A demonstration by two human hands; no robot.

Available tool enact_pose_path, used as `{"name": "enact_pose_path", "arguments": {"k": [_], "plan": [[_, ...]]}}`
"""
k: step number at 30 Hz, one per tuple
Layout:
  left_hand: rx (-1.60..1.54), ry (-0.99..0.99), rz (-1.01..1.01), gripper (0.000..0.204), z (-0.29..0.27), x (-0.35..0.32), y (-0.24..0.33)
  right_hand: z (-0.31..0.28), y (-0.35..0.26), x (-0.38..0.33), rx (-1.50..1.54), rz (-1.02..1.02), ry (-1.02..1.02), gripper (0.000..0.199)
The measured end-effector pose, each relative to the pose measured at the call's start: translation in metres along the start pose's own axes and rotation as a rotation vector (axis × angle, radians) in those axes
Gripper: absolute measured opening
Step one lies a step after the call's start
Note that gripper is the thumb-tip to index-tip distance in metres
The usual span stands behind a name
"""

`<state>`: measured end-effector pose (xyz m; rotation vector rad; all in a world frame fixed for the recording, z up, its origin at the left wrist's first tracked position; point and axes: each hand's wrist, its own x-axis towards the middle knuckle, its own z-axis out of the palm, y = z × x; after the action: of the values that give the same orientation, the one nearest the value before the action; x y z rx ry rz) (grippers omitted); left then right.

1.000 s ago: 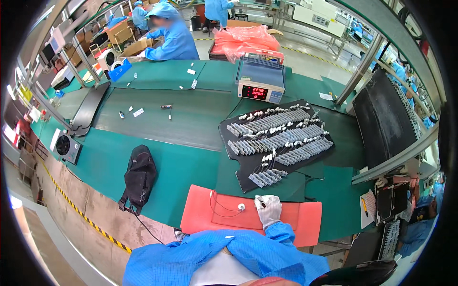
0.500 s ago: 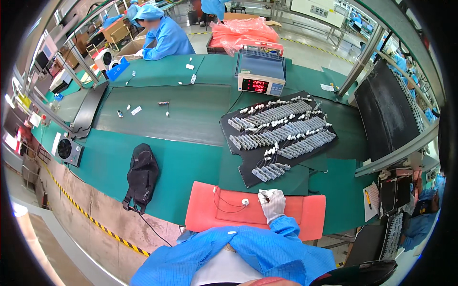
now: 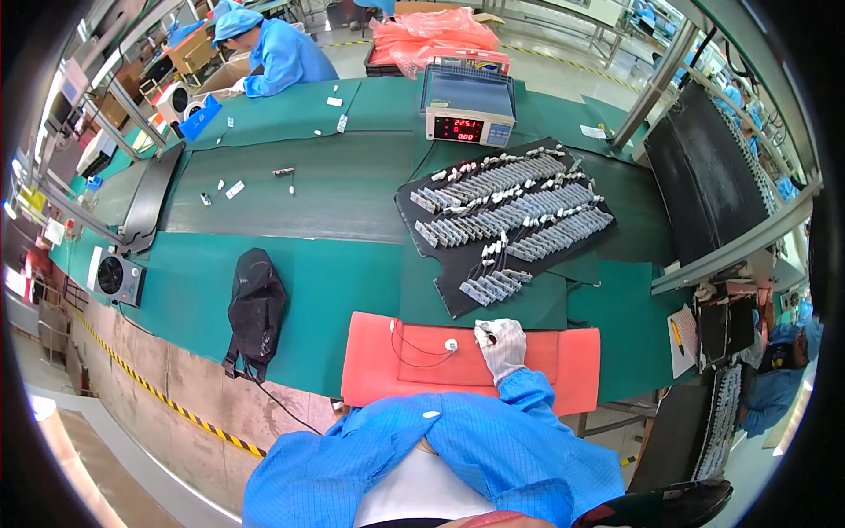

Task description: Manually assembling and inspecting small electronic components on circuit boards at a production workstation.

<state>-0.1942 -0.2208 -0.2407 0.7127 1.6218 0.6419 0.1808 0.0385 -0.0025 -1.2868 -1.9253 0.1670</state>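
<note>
My right hand (image 3: 503,349), in a pale glove, rests on the right half of a pink mat (image 3: 370,365) at the table's near edge. Its fingers are curled together, with a small dark spot at the tips; whatever they hold is too small to make out. To its left lies a small round white part (image 3: 451,345) with a thin dark wire looping from it. Just beyond the hand, a black board (image 3: 451,300) carries rows of small grey metal parts (image 3: 493,286) with white connectors. My left hand is out of sight.
A meter with red digits (image 3: 469,106) stands behind the board. To the left are a black bag (image 3: 256,308), a small fan unit (image 3: 117,275) and scattered small parts (image 3: 234,189). Metal posts (image 3: 660,84) frame the table. A co-worker in blue (image 3: 286,60) sits at the far left.
The whole scene has shifted upward and slightly left in the picture. My right hand keeps its place on the pink mat, still curled. The meter's red digits read differently.
</note>
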Motion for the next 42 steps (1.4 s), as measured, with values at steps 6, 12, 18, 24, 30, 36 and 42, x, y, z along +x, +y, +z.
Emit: {"name": "enact_pose_path", "arguments": {"k": [6,12,18,24,30,36,42], "plan": [[0.029,-0.043,-0.011,0.050,-0.013,-0.001,0.005,-0.001,0.001,-0.002,-0.009,-0.019,0.009,0.018],[0.001,-0.075,-0.085,0.050,0.001,-0.046,-0.016,-0.003,-0.003,0.004,0.017,0.030,-0.047,0.013],[0.526,-0.459,0.162,0.048,-0.001,-0.123,0.224,-0.003,0.001,-0.001,0.013,0.022,0.002,0.012],[0.189,-0.492,0.255,0.032,0.009,-0.112,0.330,-0.006,-0.005,0.003,-0.017,0.017,-0.064,0.009],[-0.109,-0.212,0.414,0.035,0.079,-0.057,0.347,-0.015,0.000,0.012,0.054,0.051,0.040,0.024],[-0.245,-0.217,0.375,0.033,0.120,-0.055,0.331,-0.004,-0.019,0.055,-0.298,0.016,0.034,0.037],[-0.225,-0.121,0.356,0.029,0.100,-0.056,0.304,0.017,0.022,0.042,-0.276,-0.024,-0.026,0.022]]}}
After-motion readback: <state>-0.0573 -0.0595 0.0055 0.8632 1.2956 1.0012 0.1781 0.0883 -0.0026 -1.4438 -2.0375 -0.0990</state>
